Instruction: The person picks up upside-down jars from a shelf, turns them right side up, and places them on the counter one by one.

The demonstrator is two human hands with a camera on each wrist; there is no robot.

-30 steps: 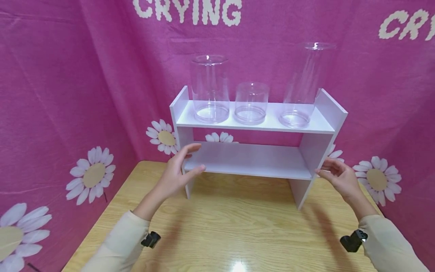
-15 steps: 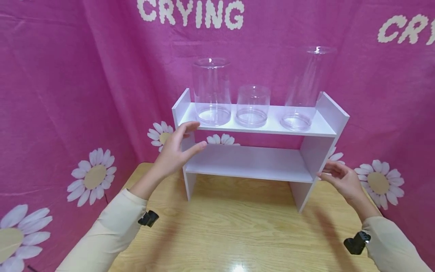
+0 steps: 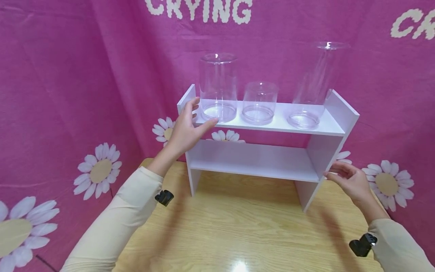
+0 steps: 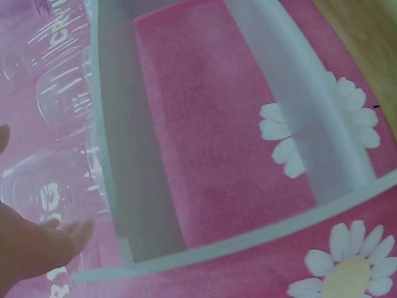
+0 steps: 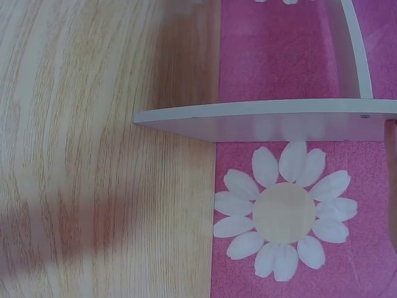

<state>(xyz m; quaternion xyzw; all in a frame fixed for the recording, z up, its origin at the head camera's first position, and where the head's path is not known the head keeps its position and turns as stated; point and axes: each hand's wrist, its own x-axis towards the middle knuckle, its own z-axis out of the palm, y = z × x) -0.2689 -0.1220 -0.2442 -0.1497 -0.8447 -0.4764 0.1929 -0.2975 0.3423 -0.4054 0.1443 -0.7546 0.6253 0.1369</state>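
A white two-tier shelf (image 3: 255,158) stands on the wooden table. Three clear cylindrical jars sit in a row on its top board: a wide tall one (image 3: 219,90) at left, a short one (image 3: 259,104) in the middle, and a slim, tallest one (image 3: 309,90) at right. My left hand (image 3: 188,126) has thumb and fingers spread around the lower left side of the wide jar, the thumb overlapping its base in the head view. My right hand (image 3: 351,183) touches the outer right side panel (image 5: 273,121) with its fingertips, the fingers loosely bent.
A pink cloth (image 3: 153,56) with white daisies and lettering hangs behind and at both sides. The shelf's side panels rise above the top board at each end. The wooden table (image 3: 221,234) extends in front of the shelf.
My left hand has risen from the lower board's left end to the wide jar on the top board. My right hand stays at the right panel; the head view shifts slightly.
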